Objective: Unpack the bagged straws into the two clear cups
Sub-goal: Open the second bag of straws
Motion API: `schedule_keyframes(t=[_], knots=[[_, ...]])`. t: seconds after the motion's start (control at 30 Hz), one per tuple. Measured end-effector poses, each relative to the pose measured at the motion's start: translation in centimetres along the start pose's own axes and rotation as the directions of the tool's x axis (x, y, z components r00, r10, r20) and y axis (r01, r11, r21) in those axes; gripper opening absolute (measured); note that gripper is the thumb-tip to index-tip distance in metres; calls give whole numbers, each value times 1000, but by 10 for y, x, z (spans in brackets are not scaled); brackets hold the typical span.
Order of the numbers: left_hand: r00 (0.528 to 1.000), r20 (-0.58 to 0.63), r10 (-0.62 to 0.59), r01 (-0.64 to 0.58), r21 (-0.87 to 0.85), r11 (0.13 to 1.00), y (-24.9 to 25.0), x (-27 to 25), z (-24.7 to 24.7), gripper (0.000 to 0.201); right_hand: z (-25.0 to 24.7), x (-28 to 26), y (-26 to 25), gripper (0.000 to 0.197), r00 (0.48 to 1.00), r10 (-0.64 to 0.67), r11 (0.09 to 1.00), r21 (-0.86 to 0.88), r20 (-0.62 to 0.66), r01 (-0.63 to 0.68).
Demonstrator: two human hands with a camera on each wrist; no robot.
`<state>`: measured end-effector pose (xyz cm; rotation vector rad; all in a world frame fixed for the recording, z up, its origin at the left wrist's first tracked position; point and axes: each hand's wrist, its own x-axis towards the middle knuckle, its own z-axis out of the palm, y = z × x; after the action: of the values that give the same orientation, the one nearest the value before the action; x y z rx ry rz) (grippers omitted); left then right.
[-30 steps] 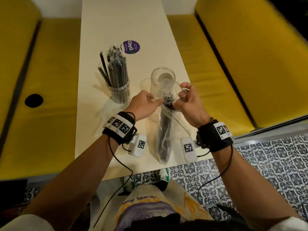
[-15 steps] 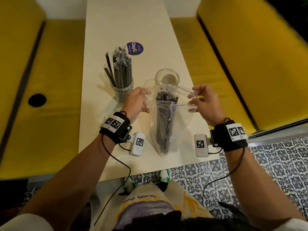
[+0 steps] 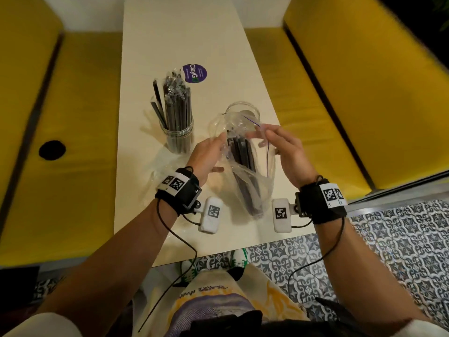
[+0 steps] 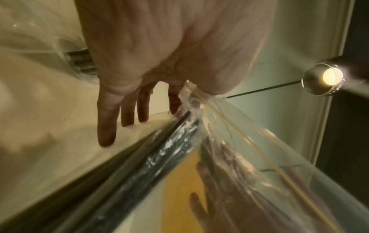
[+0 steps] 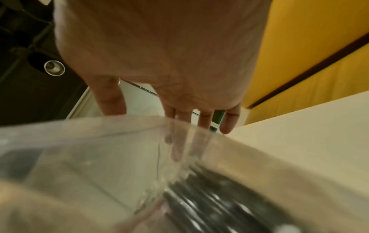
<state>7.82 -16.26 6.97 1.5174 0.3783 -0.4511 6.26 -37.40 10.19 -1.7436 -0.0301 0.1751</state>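
Note:
A clear plastic bag [image 3: 257,190] with black straws [image 3: 243,156] stands tilted on the cream table [image 3: 184,32], its mouth wide. My left hand [image 3: 211,154] pinches the bag's left edge between thumb and index finger [image 4: 173,102]; its other fingers are straight. My right hand [image 3: 274,142] has straight fingers [image 5: 175,141] reaching into the bag's mouth above the straw tops, seen through the plastic in the right wrist view. An empty clear cup [image 3: 243,110] stands just behind the bag. A second clear cup [image 3: 178,139], to the left, is packed with wrapped black straws.
A round purple sticker [image 3: 194,72] lies on the table behind the full cup. Yellow benches [image 3: 73,117] run along both sides of the narrow table. The near table edge lies close below my wrists, with patterned floor tiles [image 3: 388,239] beyond it.
Half a second ago both hands held the bag's mouth pulled wide apart. The right hand has since let go of the edge and moved left, its fingers entering the mouth; the left moved inward.

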Motion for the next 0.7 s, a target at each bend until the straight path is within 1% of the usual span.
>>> schedule_keyframes(t=[0.03,0.07,0.13,0.17,0.2,0.23,0.27,0.3,0.33,0.37,0.43,0.5,0.53,0.6,0.67,0.7], knots=[[1000,11,-21,22,-67,997,0,-2,1,32,-2,-4,1,49,999,-5,1000,6,49,4],[999,13,-47,48,-114,992,1,-4,2,30,-4,-7,3,58,996,-7,1000,23,92,5],[997,-11,-72,70,-154,986,2,-4,1,35,-11,-15,12,72,985,11,1000,-5,172,-10],[997,-21,-79,75,-168,983,2,-3,0,36,-16,-17,17,82,971,53,998,-39,231,-45],[996,-19,-88,83,-185,979,2,-3,-2,37,-19,-21,19,91,942,124,992,-70,312,-108],[995,-10,-95,91,-212,973,1,-1,-4,37,-21,-25,21,96,892,202,979,-105,405,-174],[995,3,-103,101,-246,964,1,-1,-6,38,-22,-27,22,96,845,256,965,-177,469,-195],[994,16,-107,107,-287,952,1,0,-6,39,-19,-29,20,99,810,295,948,-260,507,-182],[994,34,-108,114,-324,939,3,0,-6,39,-15,-30,20,107,793,327,928,-335,513,-166],[993,58,-105,119,-353,928,4,0,-5,38,-8,-30,21,114,810,328,916,-375,486,-146],[991,108,-84,120,-387,914,7,-2,-2,33,7,-24,26,116,882,260,935,-330,393,-128],[983,175,-54,124,-420,899,7,-1,-1,31,19,-19,35,118,953,203,945,-299,225,-130],[976,214,-39,132,-439,889,7,-1,-2,33,20,-18,39,115,973,172,944,-307,154,-118],[961,275,-19,152,-471,869,8,-2,-4,38,20,-14,47,101,991,124,938,-331,49,-101],[950,313,-4,167,-495,853,9,-3,-8,36,18,-10,52,88,990,140,933,-335,-11,-135],[947,322,-2,170,-494,853,9,-3,-9,33,15,-10,56,84,988,150,930,-337,-20,-148]])
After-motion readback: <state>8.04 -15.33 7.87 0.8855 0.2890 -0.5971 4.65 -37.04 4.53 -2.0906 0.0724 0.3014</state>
